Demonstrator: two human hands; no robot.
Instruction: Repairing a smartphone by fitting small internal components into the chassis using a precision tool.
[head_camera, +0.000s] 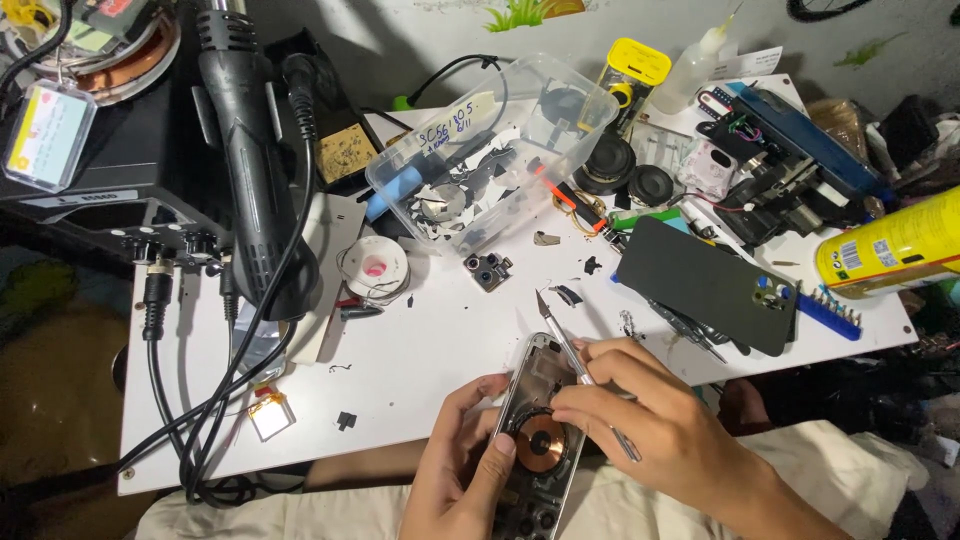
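I am working over the white table (420, 370), its near edge sitting just under my wrists so both hands have something to brace against. Far out to the upper left of my left hand, the black hot-air station (110, 190) is standing with its handle (250, 150) lying across the board, cables trailing down toward me. Straight ahead, beyond my fingers, the clear plastic box (490, 150) of spare parts is tilting on its side, and to the upper right of my right hand the dark phone back panel (705, 285) is lying flat, with the yellow spray can (890, 245) further right still. Closer in, just above my left hand, a small camera module (488, 270) is sitting loose. My left hand (460, 470) is wrapping around the opened phone frame (535, 430) — thumb over its left edge, fingers curled beneath — holding it steady and tipped toward me so the copper coil (541, 440) is facing up. My right hand (650, 425) is closing in a pen grip on the thin scalpel (575, 365), fingertips pressing onto the frame right beside the coil, the blade pointing up and away from me — past the frame's top edge.
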